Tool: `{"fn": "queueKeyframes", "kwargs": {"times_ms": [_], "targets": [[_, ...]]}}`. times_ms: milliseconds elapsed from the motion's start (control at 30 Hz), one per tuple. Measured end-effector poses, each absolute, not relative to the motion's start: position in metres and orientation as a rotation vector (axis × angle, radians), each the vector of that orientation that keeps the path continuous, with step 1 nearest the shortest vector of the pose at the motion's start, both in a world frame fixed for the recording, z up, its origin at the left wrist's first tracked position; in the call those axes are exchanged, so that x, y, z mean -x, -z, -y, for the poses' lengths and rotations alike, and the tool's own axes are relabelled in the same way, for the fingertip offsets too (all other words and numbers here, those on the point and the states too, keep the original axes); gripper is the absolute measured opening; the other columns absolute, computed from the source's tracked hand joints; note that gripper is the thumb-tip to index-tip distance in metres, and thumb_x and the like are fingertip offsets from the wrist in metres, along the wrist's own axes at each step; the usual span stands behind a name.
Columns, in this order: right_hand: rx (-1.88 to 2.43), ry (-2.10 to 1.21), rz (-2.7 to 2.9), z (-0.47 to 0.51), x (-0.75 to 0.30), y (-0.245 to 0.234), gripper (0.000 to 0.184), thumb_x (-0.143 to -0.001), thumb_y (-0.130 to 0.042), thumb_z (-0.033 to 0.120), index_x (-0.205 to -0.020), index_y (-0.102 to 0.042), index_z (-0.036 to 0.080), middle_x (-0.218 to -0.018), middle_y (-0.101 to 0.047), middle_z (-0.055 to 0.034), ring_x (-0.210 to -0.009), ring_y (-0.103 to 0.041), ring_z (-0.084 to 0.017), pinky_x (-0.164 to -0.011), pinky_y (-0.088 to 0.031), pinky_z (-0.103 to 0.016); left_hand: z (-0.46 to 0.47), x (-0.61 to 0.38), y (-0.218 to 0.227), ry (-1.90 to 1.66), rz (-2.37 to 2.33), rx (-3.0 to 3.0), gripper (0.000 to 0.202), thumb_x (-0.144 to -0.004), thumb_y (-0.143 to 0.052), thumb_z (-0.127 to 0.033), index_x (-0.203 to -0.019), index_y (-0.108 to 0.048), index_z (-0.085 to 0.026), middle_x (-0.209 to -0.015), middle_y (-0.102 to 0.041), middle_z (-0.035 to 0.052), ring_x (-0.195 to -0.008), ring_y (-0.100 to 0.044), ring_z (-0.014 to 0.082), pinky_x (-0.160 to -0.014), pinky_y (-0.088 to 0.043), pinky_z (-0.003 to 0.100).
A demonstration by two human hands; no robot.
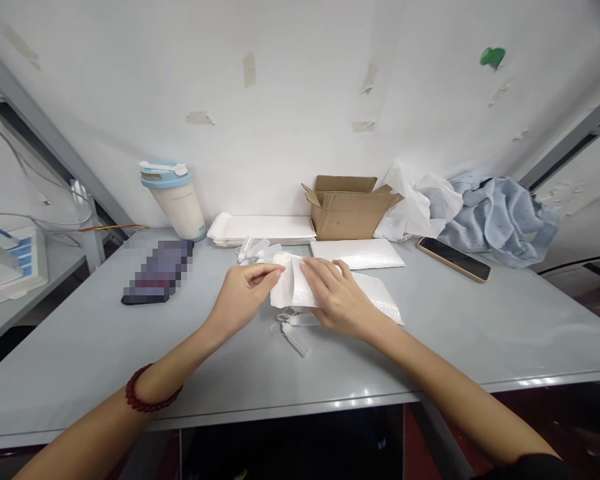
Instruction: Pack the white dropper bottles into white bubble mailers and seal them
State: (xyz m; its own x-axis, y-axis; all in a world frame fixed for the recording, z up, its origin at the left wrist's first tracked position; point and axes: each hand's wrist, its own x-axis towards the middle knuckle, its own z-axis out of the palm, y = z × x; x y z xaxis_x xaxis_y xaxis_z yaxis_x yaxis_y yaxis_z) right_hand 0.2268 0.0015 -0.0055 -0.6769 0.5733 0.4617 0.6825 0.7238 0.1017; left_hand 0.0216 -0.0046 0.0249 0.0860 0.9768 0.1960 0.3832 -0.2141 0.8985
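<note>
A white bubble mailer [380, 293] lies on the table in front of me. My left hand [245, 290] pinches the edge of its flap between thumb and fingers. My right hand [337, 293] is closed over the mailer's body near the flap, fingers bent against it. Below the mailer are small clear tubes [296, 341] with white caps and thin white loops, partly hidden by my right hand. More of these small tubes [253, 250] lie in a loose pile just beyond my left hand. A second white bubble mailer [357, 253] rests flat behind the first.
An open cardboard box [353, 213] stands by the wall, beside a stack of white mailers [265, 229]. At the left are a tumbler [177, 203] and a dark, blurred-out object [160, 273]. Rightward lie a phone [455, 259], a white plastic bag [420, 200] and light-blue cloth [503, 217].
</note>
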Motion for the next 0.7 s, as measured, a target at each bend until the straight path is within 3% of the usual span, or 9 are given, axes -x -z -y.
{"fn": "queueKeyframes", "kwargs": {"times_ms": [167,367,533,700], "targets": [[0.979,0.520,2.559,0.005,-0.218,0.011,0.050,-0.080,-0.035,0.003,-0.129,-0.041,0.001,-0.131,-0.051,-0.0225,-0.119,-0.044,-0.032,-0.091,-0.038,-0.052,0.008,-0.025,-0.021,-1.184,-1.369,-1.766,0.022,-0.080,-0.060,-0.030,-0.088,-0.073,-0.015,-0.085,-0.074,0.0046,-0.079,-0.068,0.0187,-0.070,-0.055,0.026],[0.926,0.632,2.501,-0.002,-0.222,0.016,0.042,-0.084,-0.033,0.003,-0.124,-0.048,0.004,-0.121,-0.059,-0.0198,-0.109,-0.054,-0.028,-0.087,-0.042,-0.047,0.014,-0.030,-0.014,-1.231,-1.313,-1.819,0.039,-0.089,-0.050,-0.038,-0.117,-0.062,-0.014,-0.088,-0.072,0.0043,-0.074,-0.066,0.0160,-0.064,-0.054,0.025],[0.919,0.645,2.471,-0.007,-0.225,0.018,0.038,-0.084,-0.034,0.001,-0.118,-0.052,0.005,-0.113,-0.064,-0.0189,-0.101,-0.059,-0.025,-0.086,-0.043,-0.044,0.014,-0.029,-0.004,-1.232,-1.290,-1.851,0.047,-0.095,-0.040,-0.044,-0.126,-0.056,-0.013,-0.107,-0.069,0.0085,-0.092,-0.066,0.0198,-0.081,-0.053,0.031],[0.899,0.682,2.443,-0.008,-0.226,0.017,0.036,-0.085,-0.033,0.001,-0.115,-0.053,0.003,-0.108,-0.066,-0.0192,-0.099,-0.061,-0.025,-0.084,-0.045,-0.042,0.018,-0.033,0.002,-1.271,-1.260,-2.027,0.047,-0.097,-0.032,-0.039,-0.127,-0.054,-0.009,-0.126,-0.060,0.0121,-0.120,-0.052,0.0227,-0.103,-0.041,0.036]]}}
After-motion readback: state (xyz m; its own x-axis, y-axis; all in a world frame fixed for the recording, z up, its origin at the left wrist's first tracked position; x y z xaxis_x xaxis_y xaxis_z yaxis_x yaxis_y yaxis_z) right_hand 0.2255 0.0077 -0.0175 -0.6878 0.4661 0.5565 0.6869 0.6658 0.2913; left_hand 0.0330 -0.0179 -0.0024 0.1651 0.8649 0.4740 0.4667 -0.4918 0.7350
